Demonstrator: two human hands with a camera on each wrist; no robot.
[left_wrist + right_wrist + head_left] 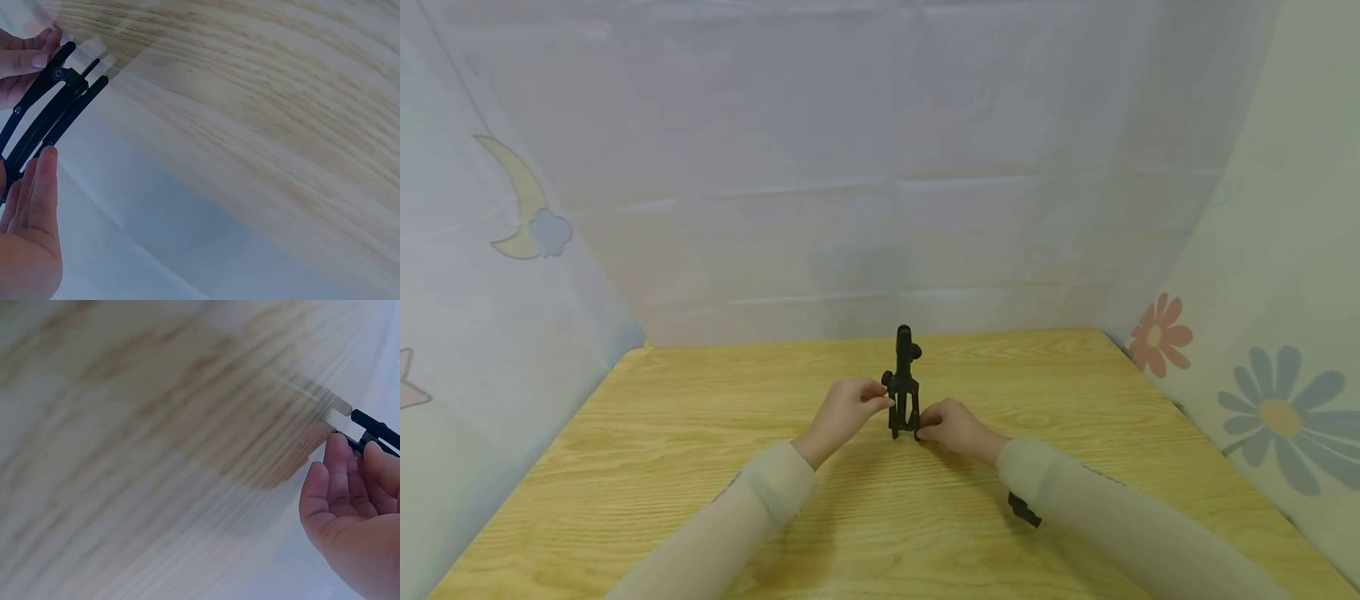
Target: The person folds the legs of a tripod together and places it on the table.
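Note:
A small black tripod [904, 367] with knobs on its side stands upright near the middle of the wooden table, its legs pointing down. My left hand [847, 410] pinches it from the left, thumb and fingertips at the upper part of a leg. In the left wrist view, the fingers of that hand lie along the black legs [47, 115]. From the right, my right hand [955, 425] pinches the lower end of another leg between thumb and fingers. The right wrist view shows the leg tips [369, 422] reaching past the fingertips.
Pale wood grain covers the table [700, 500]. A light cloth backdrop [880, 208] rises behind it, and patterned side panels with a moon [520, 192] and flowers [1277, 417] flank it. A small black object [1024, 510] shows below the right sleeve.

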